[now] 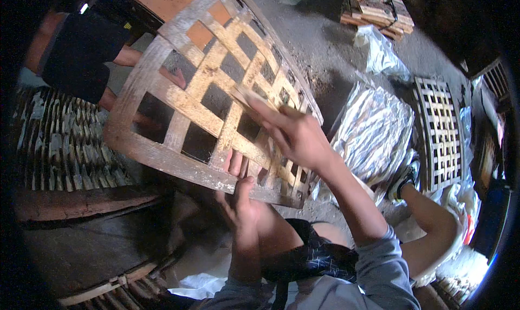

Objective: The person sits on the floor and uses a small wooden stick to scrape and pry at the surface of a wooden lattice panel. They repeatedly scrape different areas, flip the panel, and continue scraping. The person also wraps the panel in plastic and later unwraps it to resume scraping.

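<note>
A wooden lattice panel [206, 123], with a greyish frame and paler crossed slats, is tilted up in front of me. My left hand [241, 201] grips its near edge, thumb in front and fingertips showing through an opening. My right hand [298, 136] is closed over the lattice face on a narrow tan flat piece [248, 97]. That piece lies against the slats, and its exact kind is hard to tell. The slats around it look lighter than the outer frame.
Another person in dark shorts [81, 53] is at left, partly behind the panel. Ridged slatted stacks [65, 142] stand left. At right are crinkled silvery sheeting [374, 128], another lattice panel [441, 128] and clear plastic [382, 55]. Bundled wood [376, 9] sits at the back.
</note>
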{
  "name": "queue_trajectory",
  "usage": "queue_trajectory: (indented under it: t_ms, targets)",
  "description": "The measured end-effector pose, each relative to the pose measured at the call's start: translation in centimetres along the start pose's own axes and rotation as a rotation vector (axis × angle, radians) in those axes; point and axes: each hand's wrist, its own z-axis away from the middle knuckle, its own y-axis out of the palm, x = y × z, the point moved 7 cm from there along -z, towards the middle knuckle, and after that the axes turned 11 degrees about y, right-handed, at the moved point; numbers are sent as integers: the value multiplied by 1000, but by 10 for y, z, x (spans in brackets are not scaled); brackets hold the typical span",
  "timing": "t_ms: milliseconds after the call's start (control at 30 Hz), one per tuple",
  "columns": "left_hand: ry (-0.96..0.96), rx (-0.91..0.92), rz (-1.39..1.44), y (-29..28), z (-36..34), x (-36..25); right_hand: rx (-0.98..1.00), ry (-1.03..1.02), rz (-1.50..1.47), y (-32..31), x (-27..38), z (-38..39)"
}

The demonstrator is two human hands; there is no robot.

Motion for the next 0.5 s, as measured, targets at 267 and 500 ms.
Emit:
queue_trajectory:
  t_ms: [267,500]
  targets:
    - [-5,32,-70,-6,-9,0,9,-15,-85,10,-12,8]
    - [44,-52,36,-10,-3,-2,-40,-39,-120,14,19,-12]
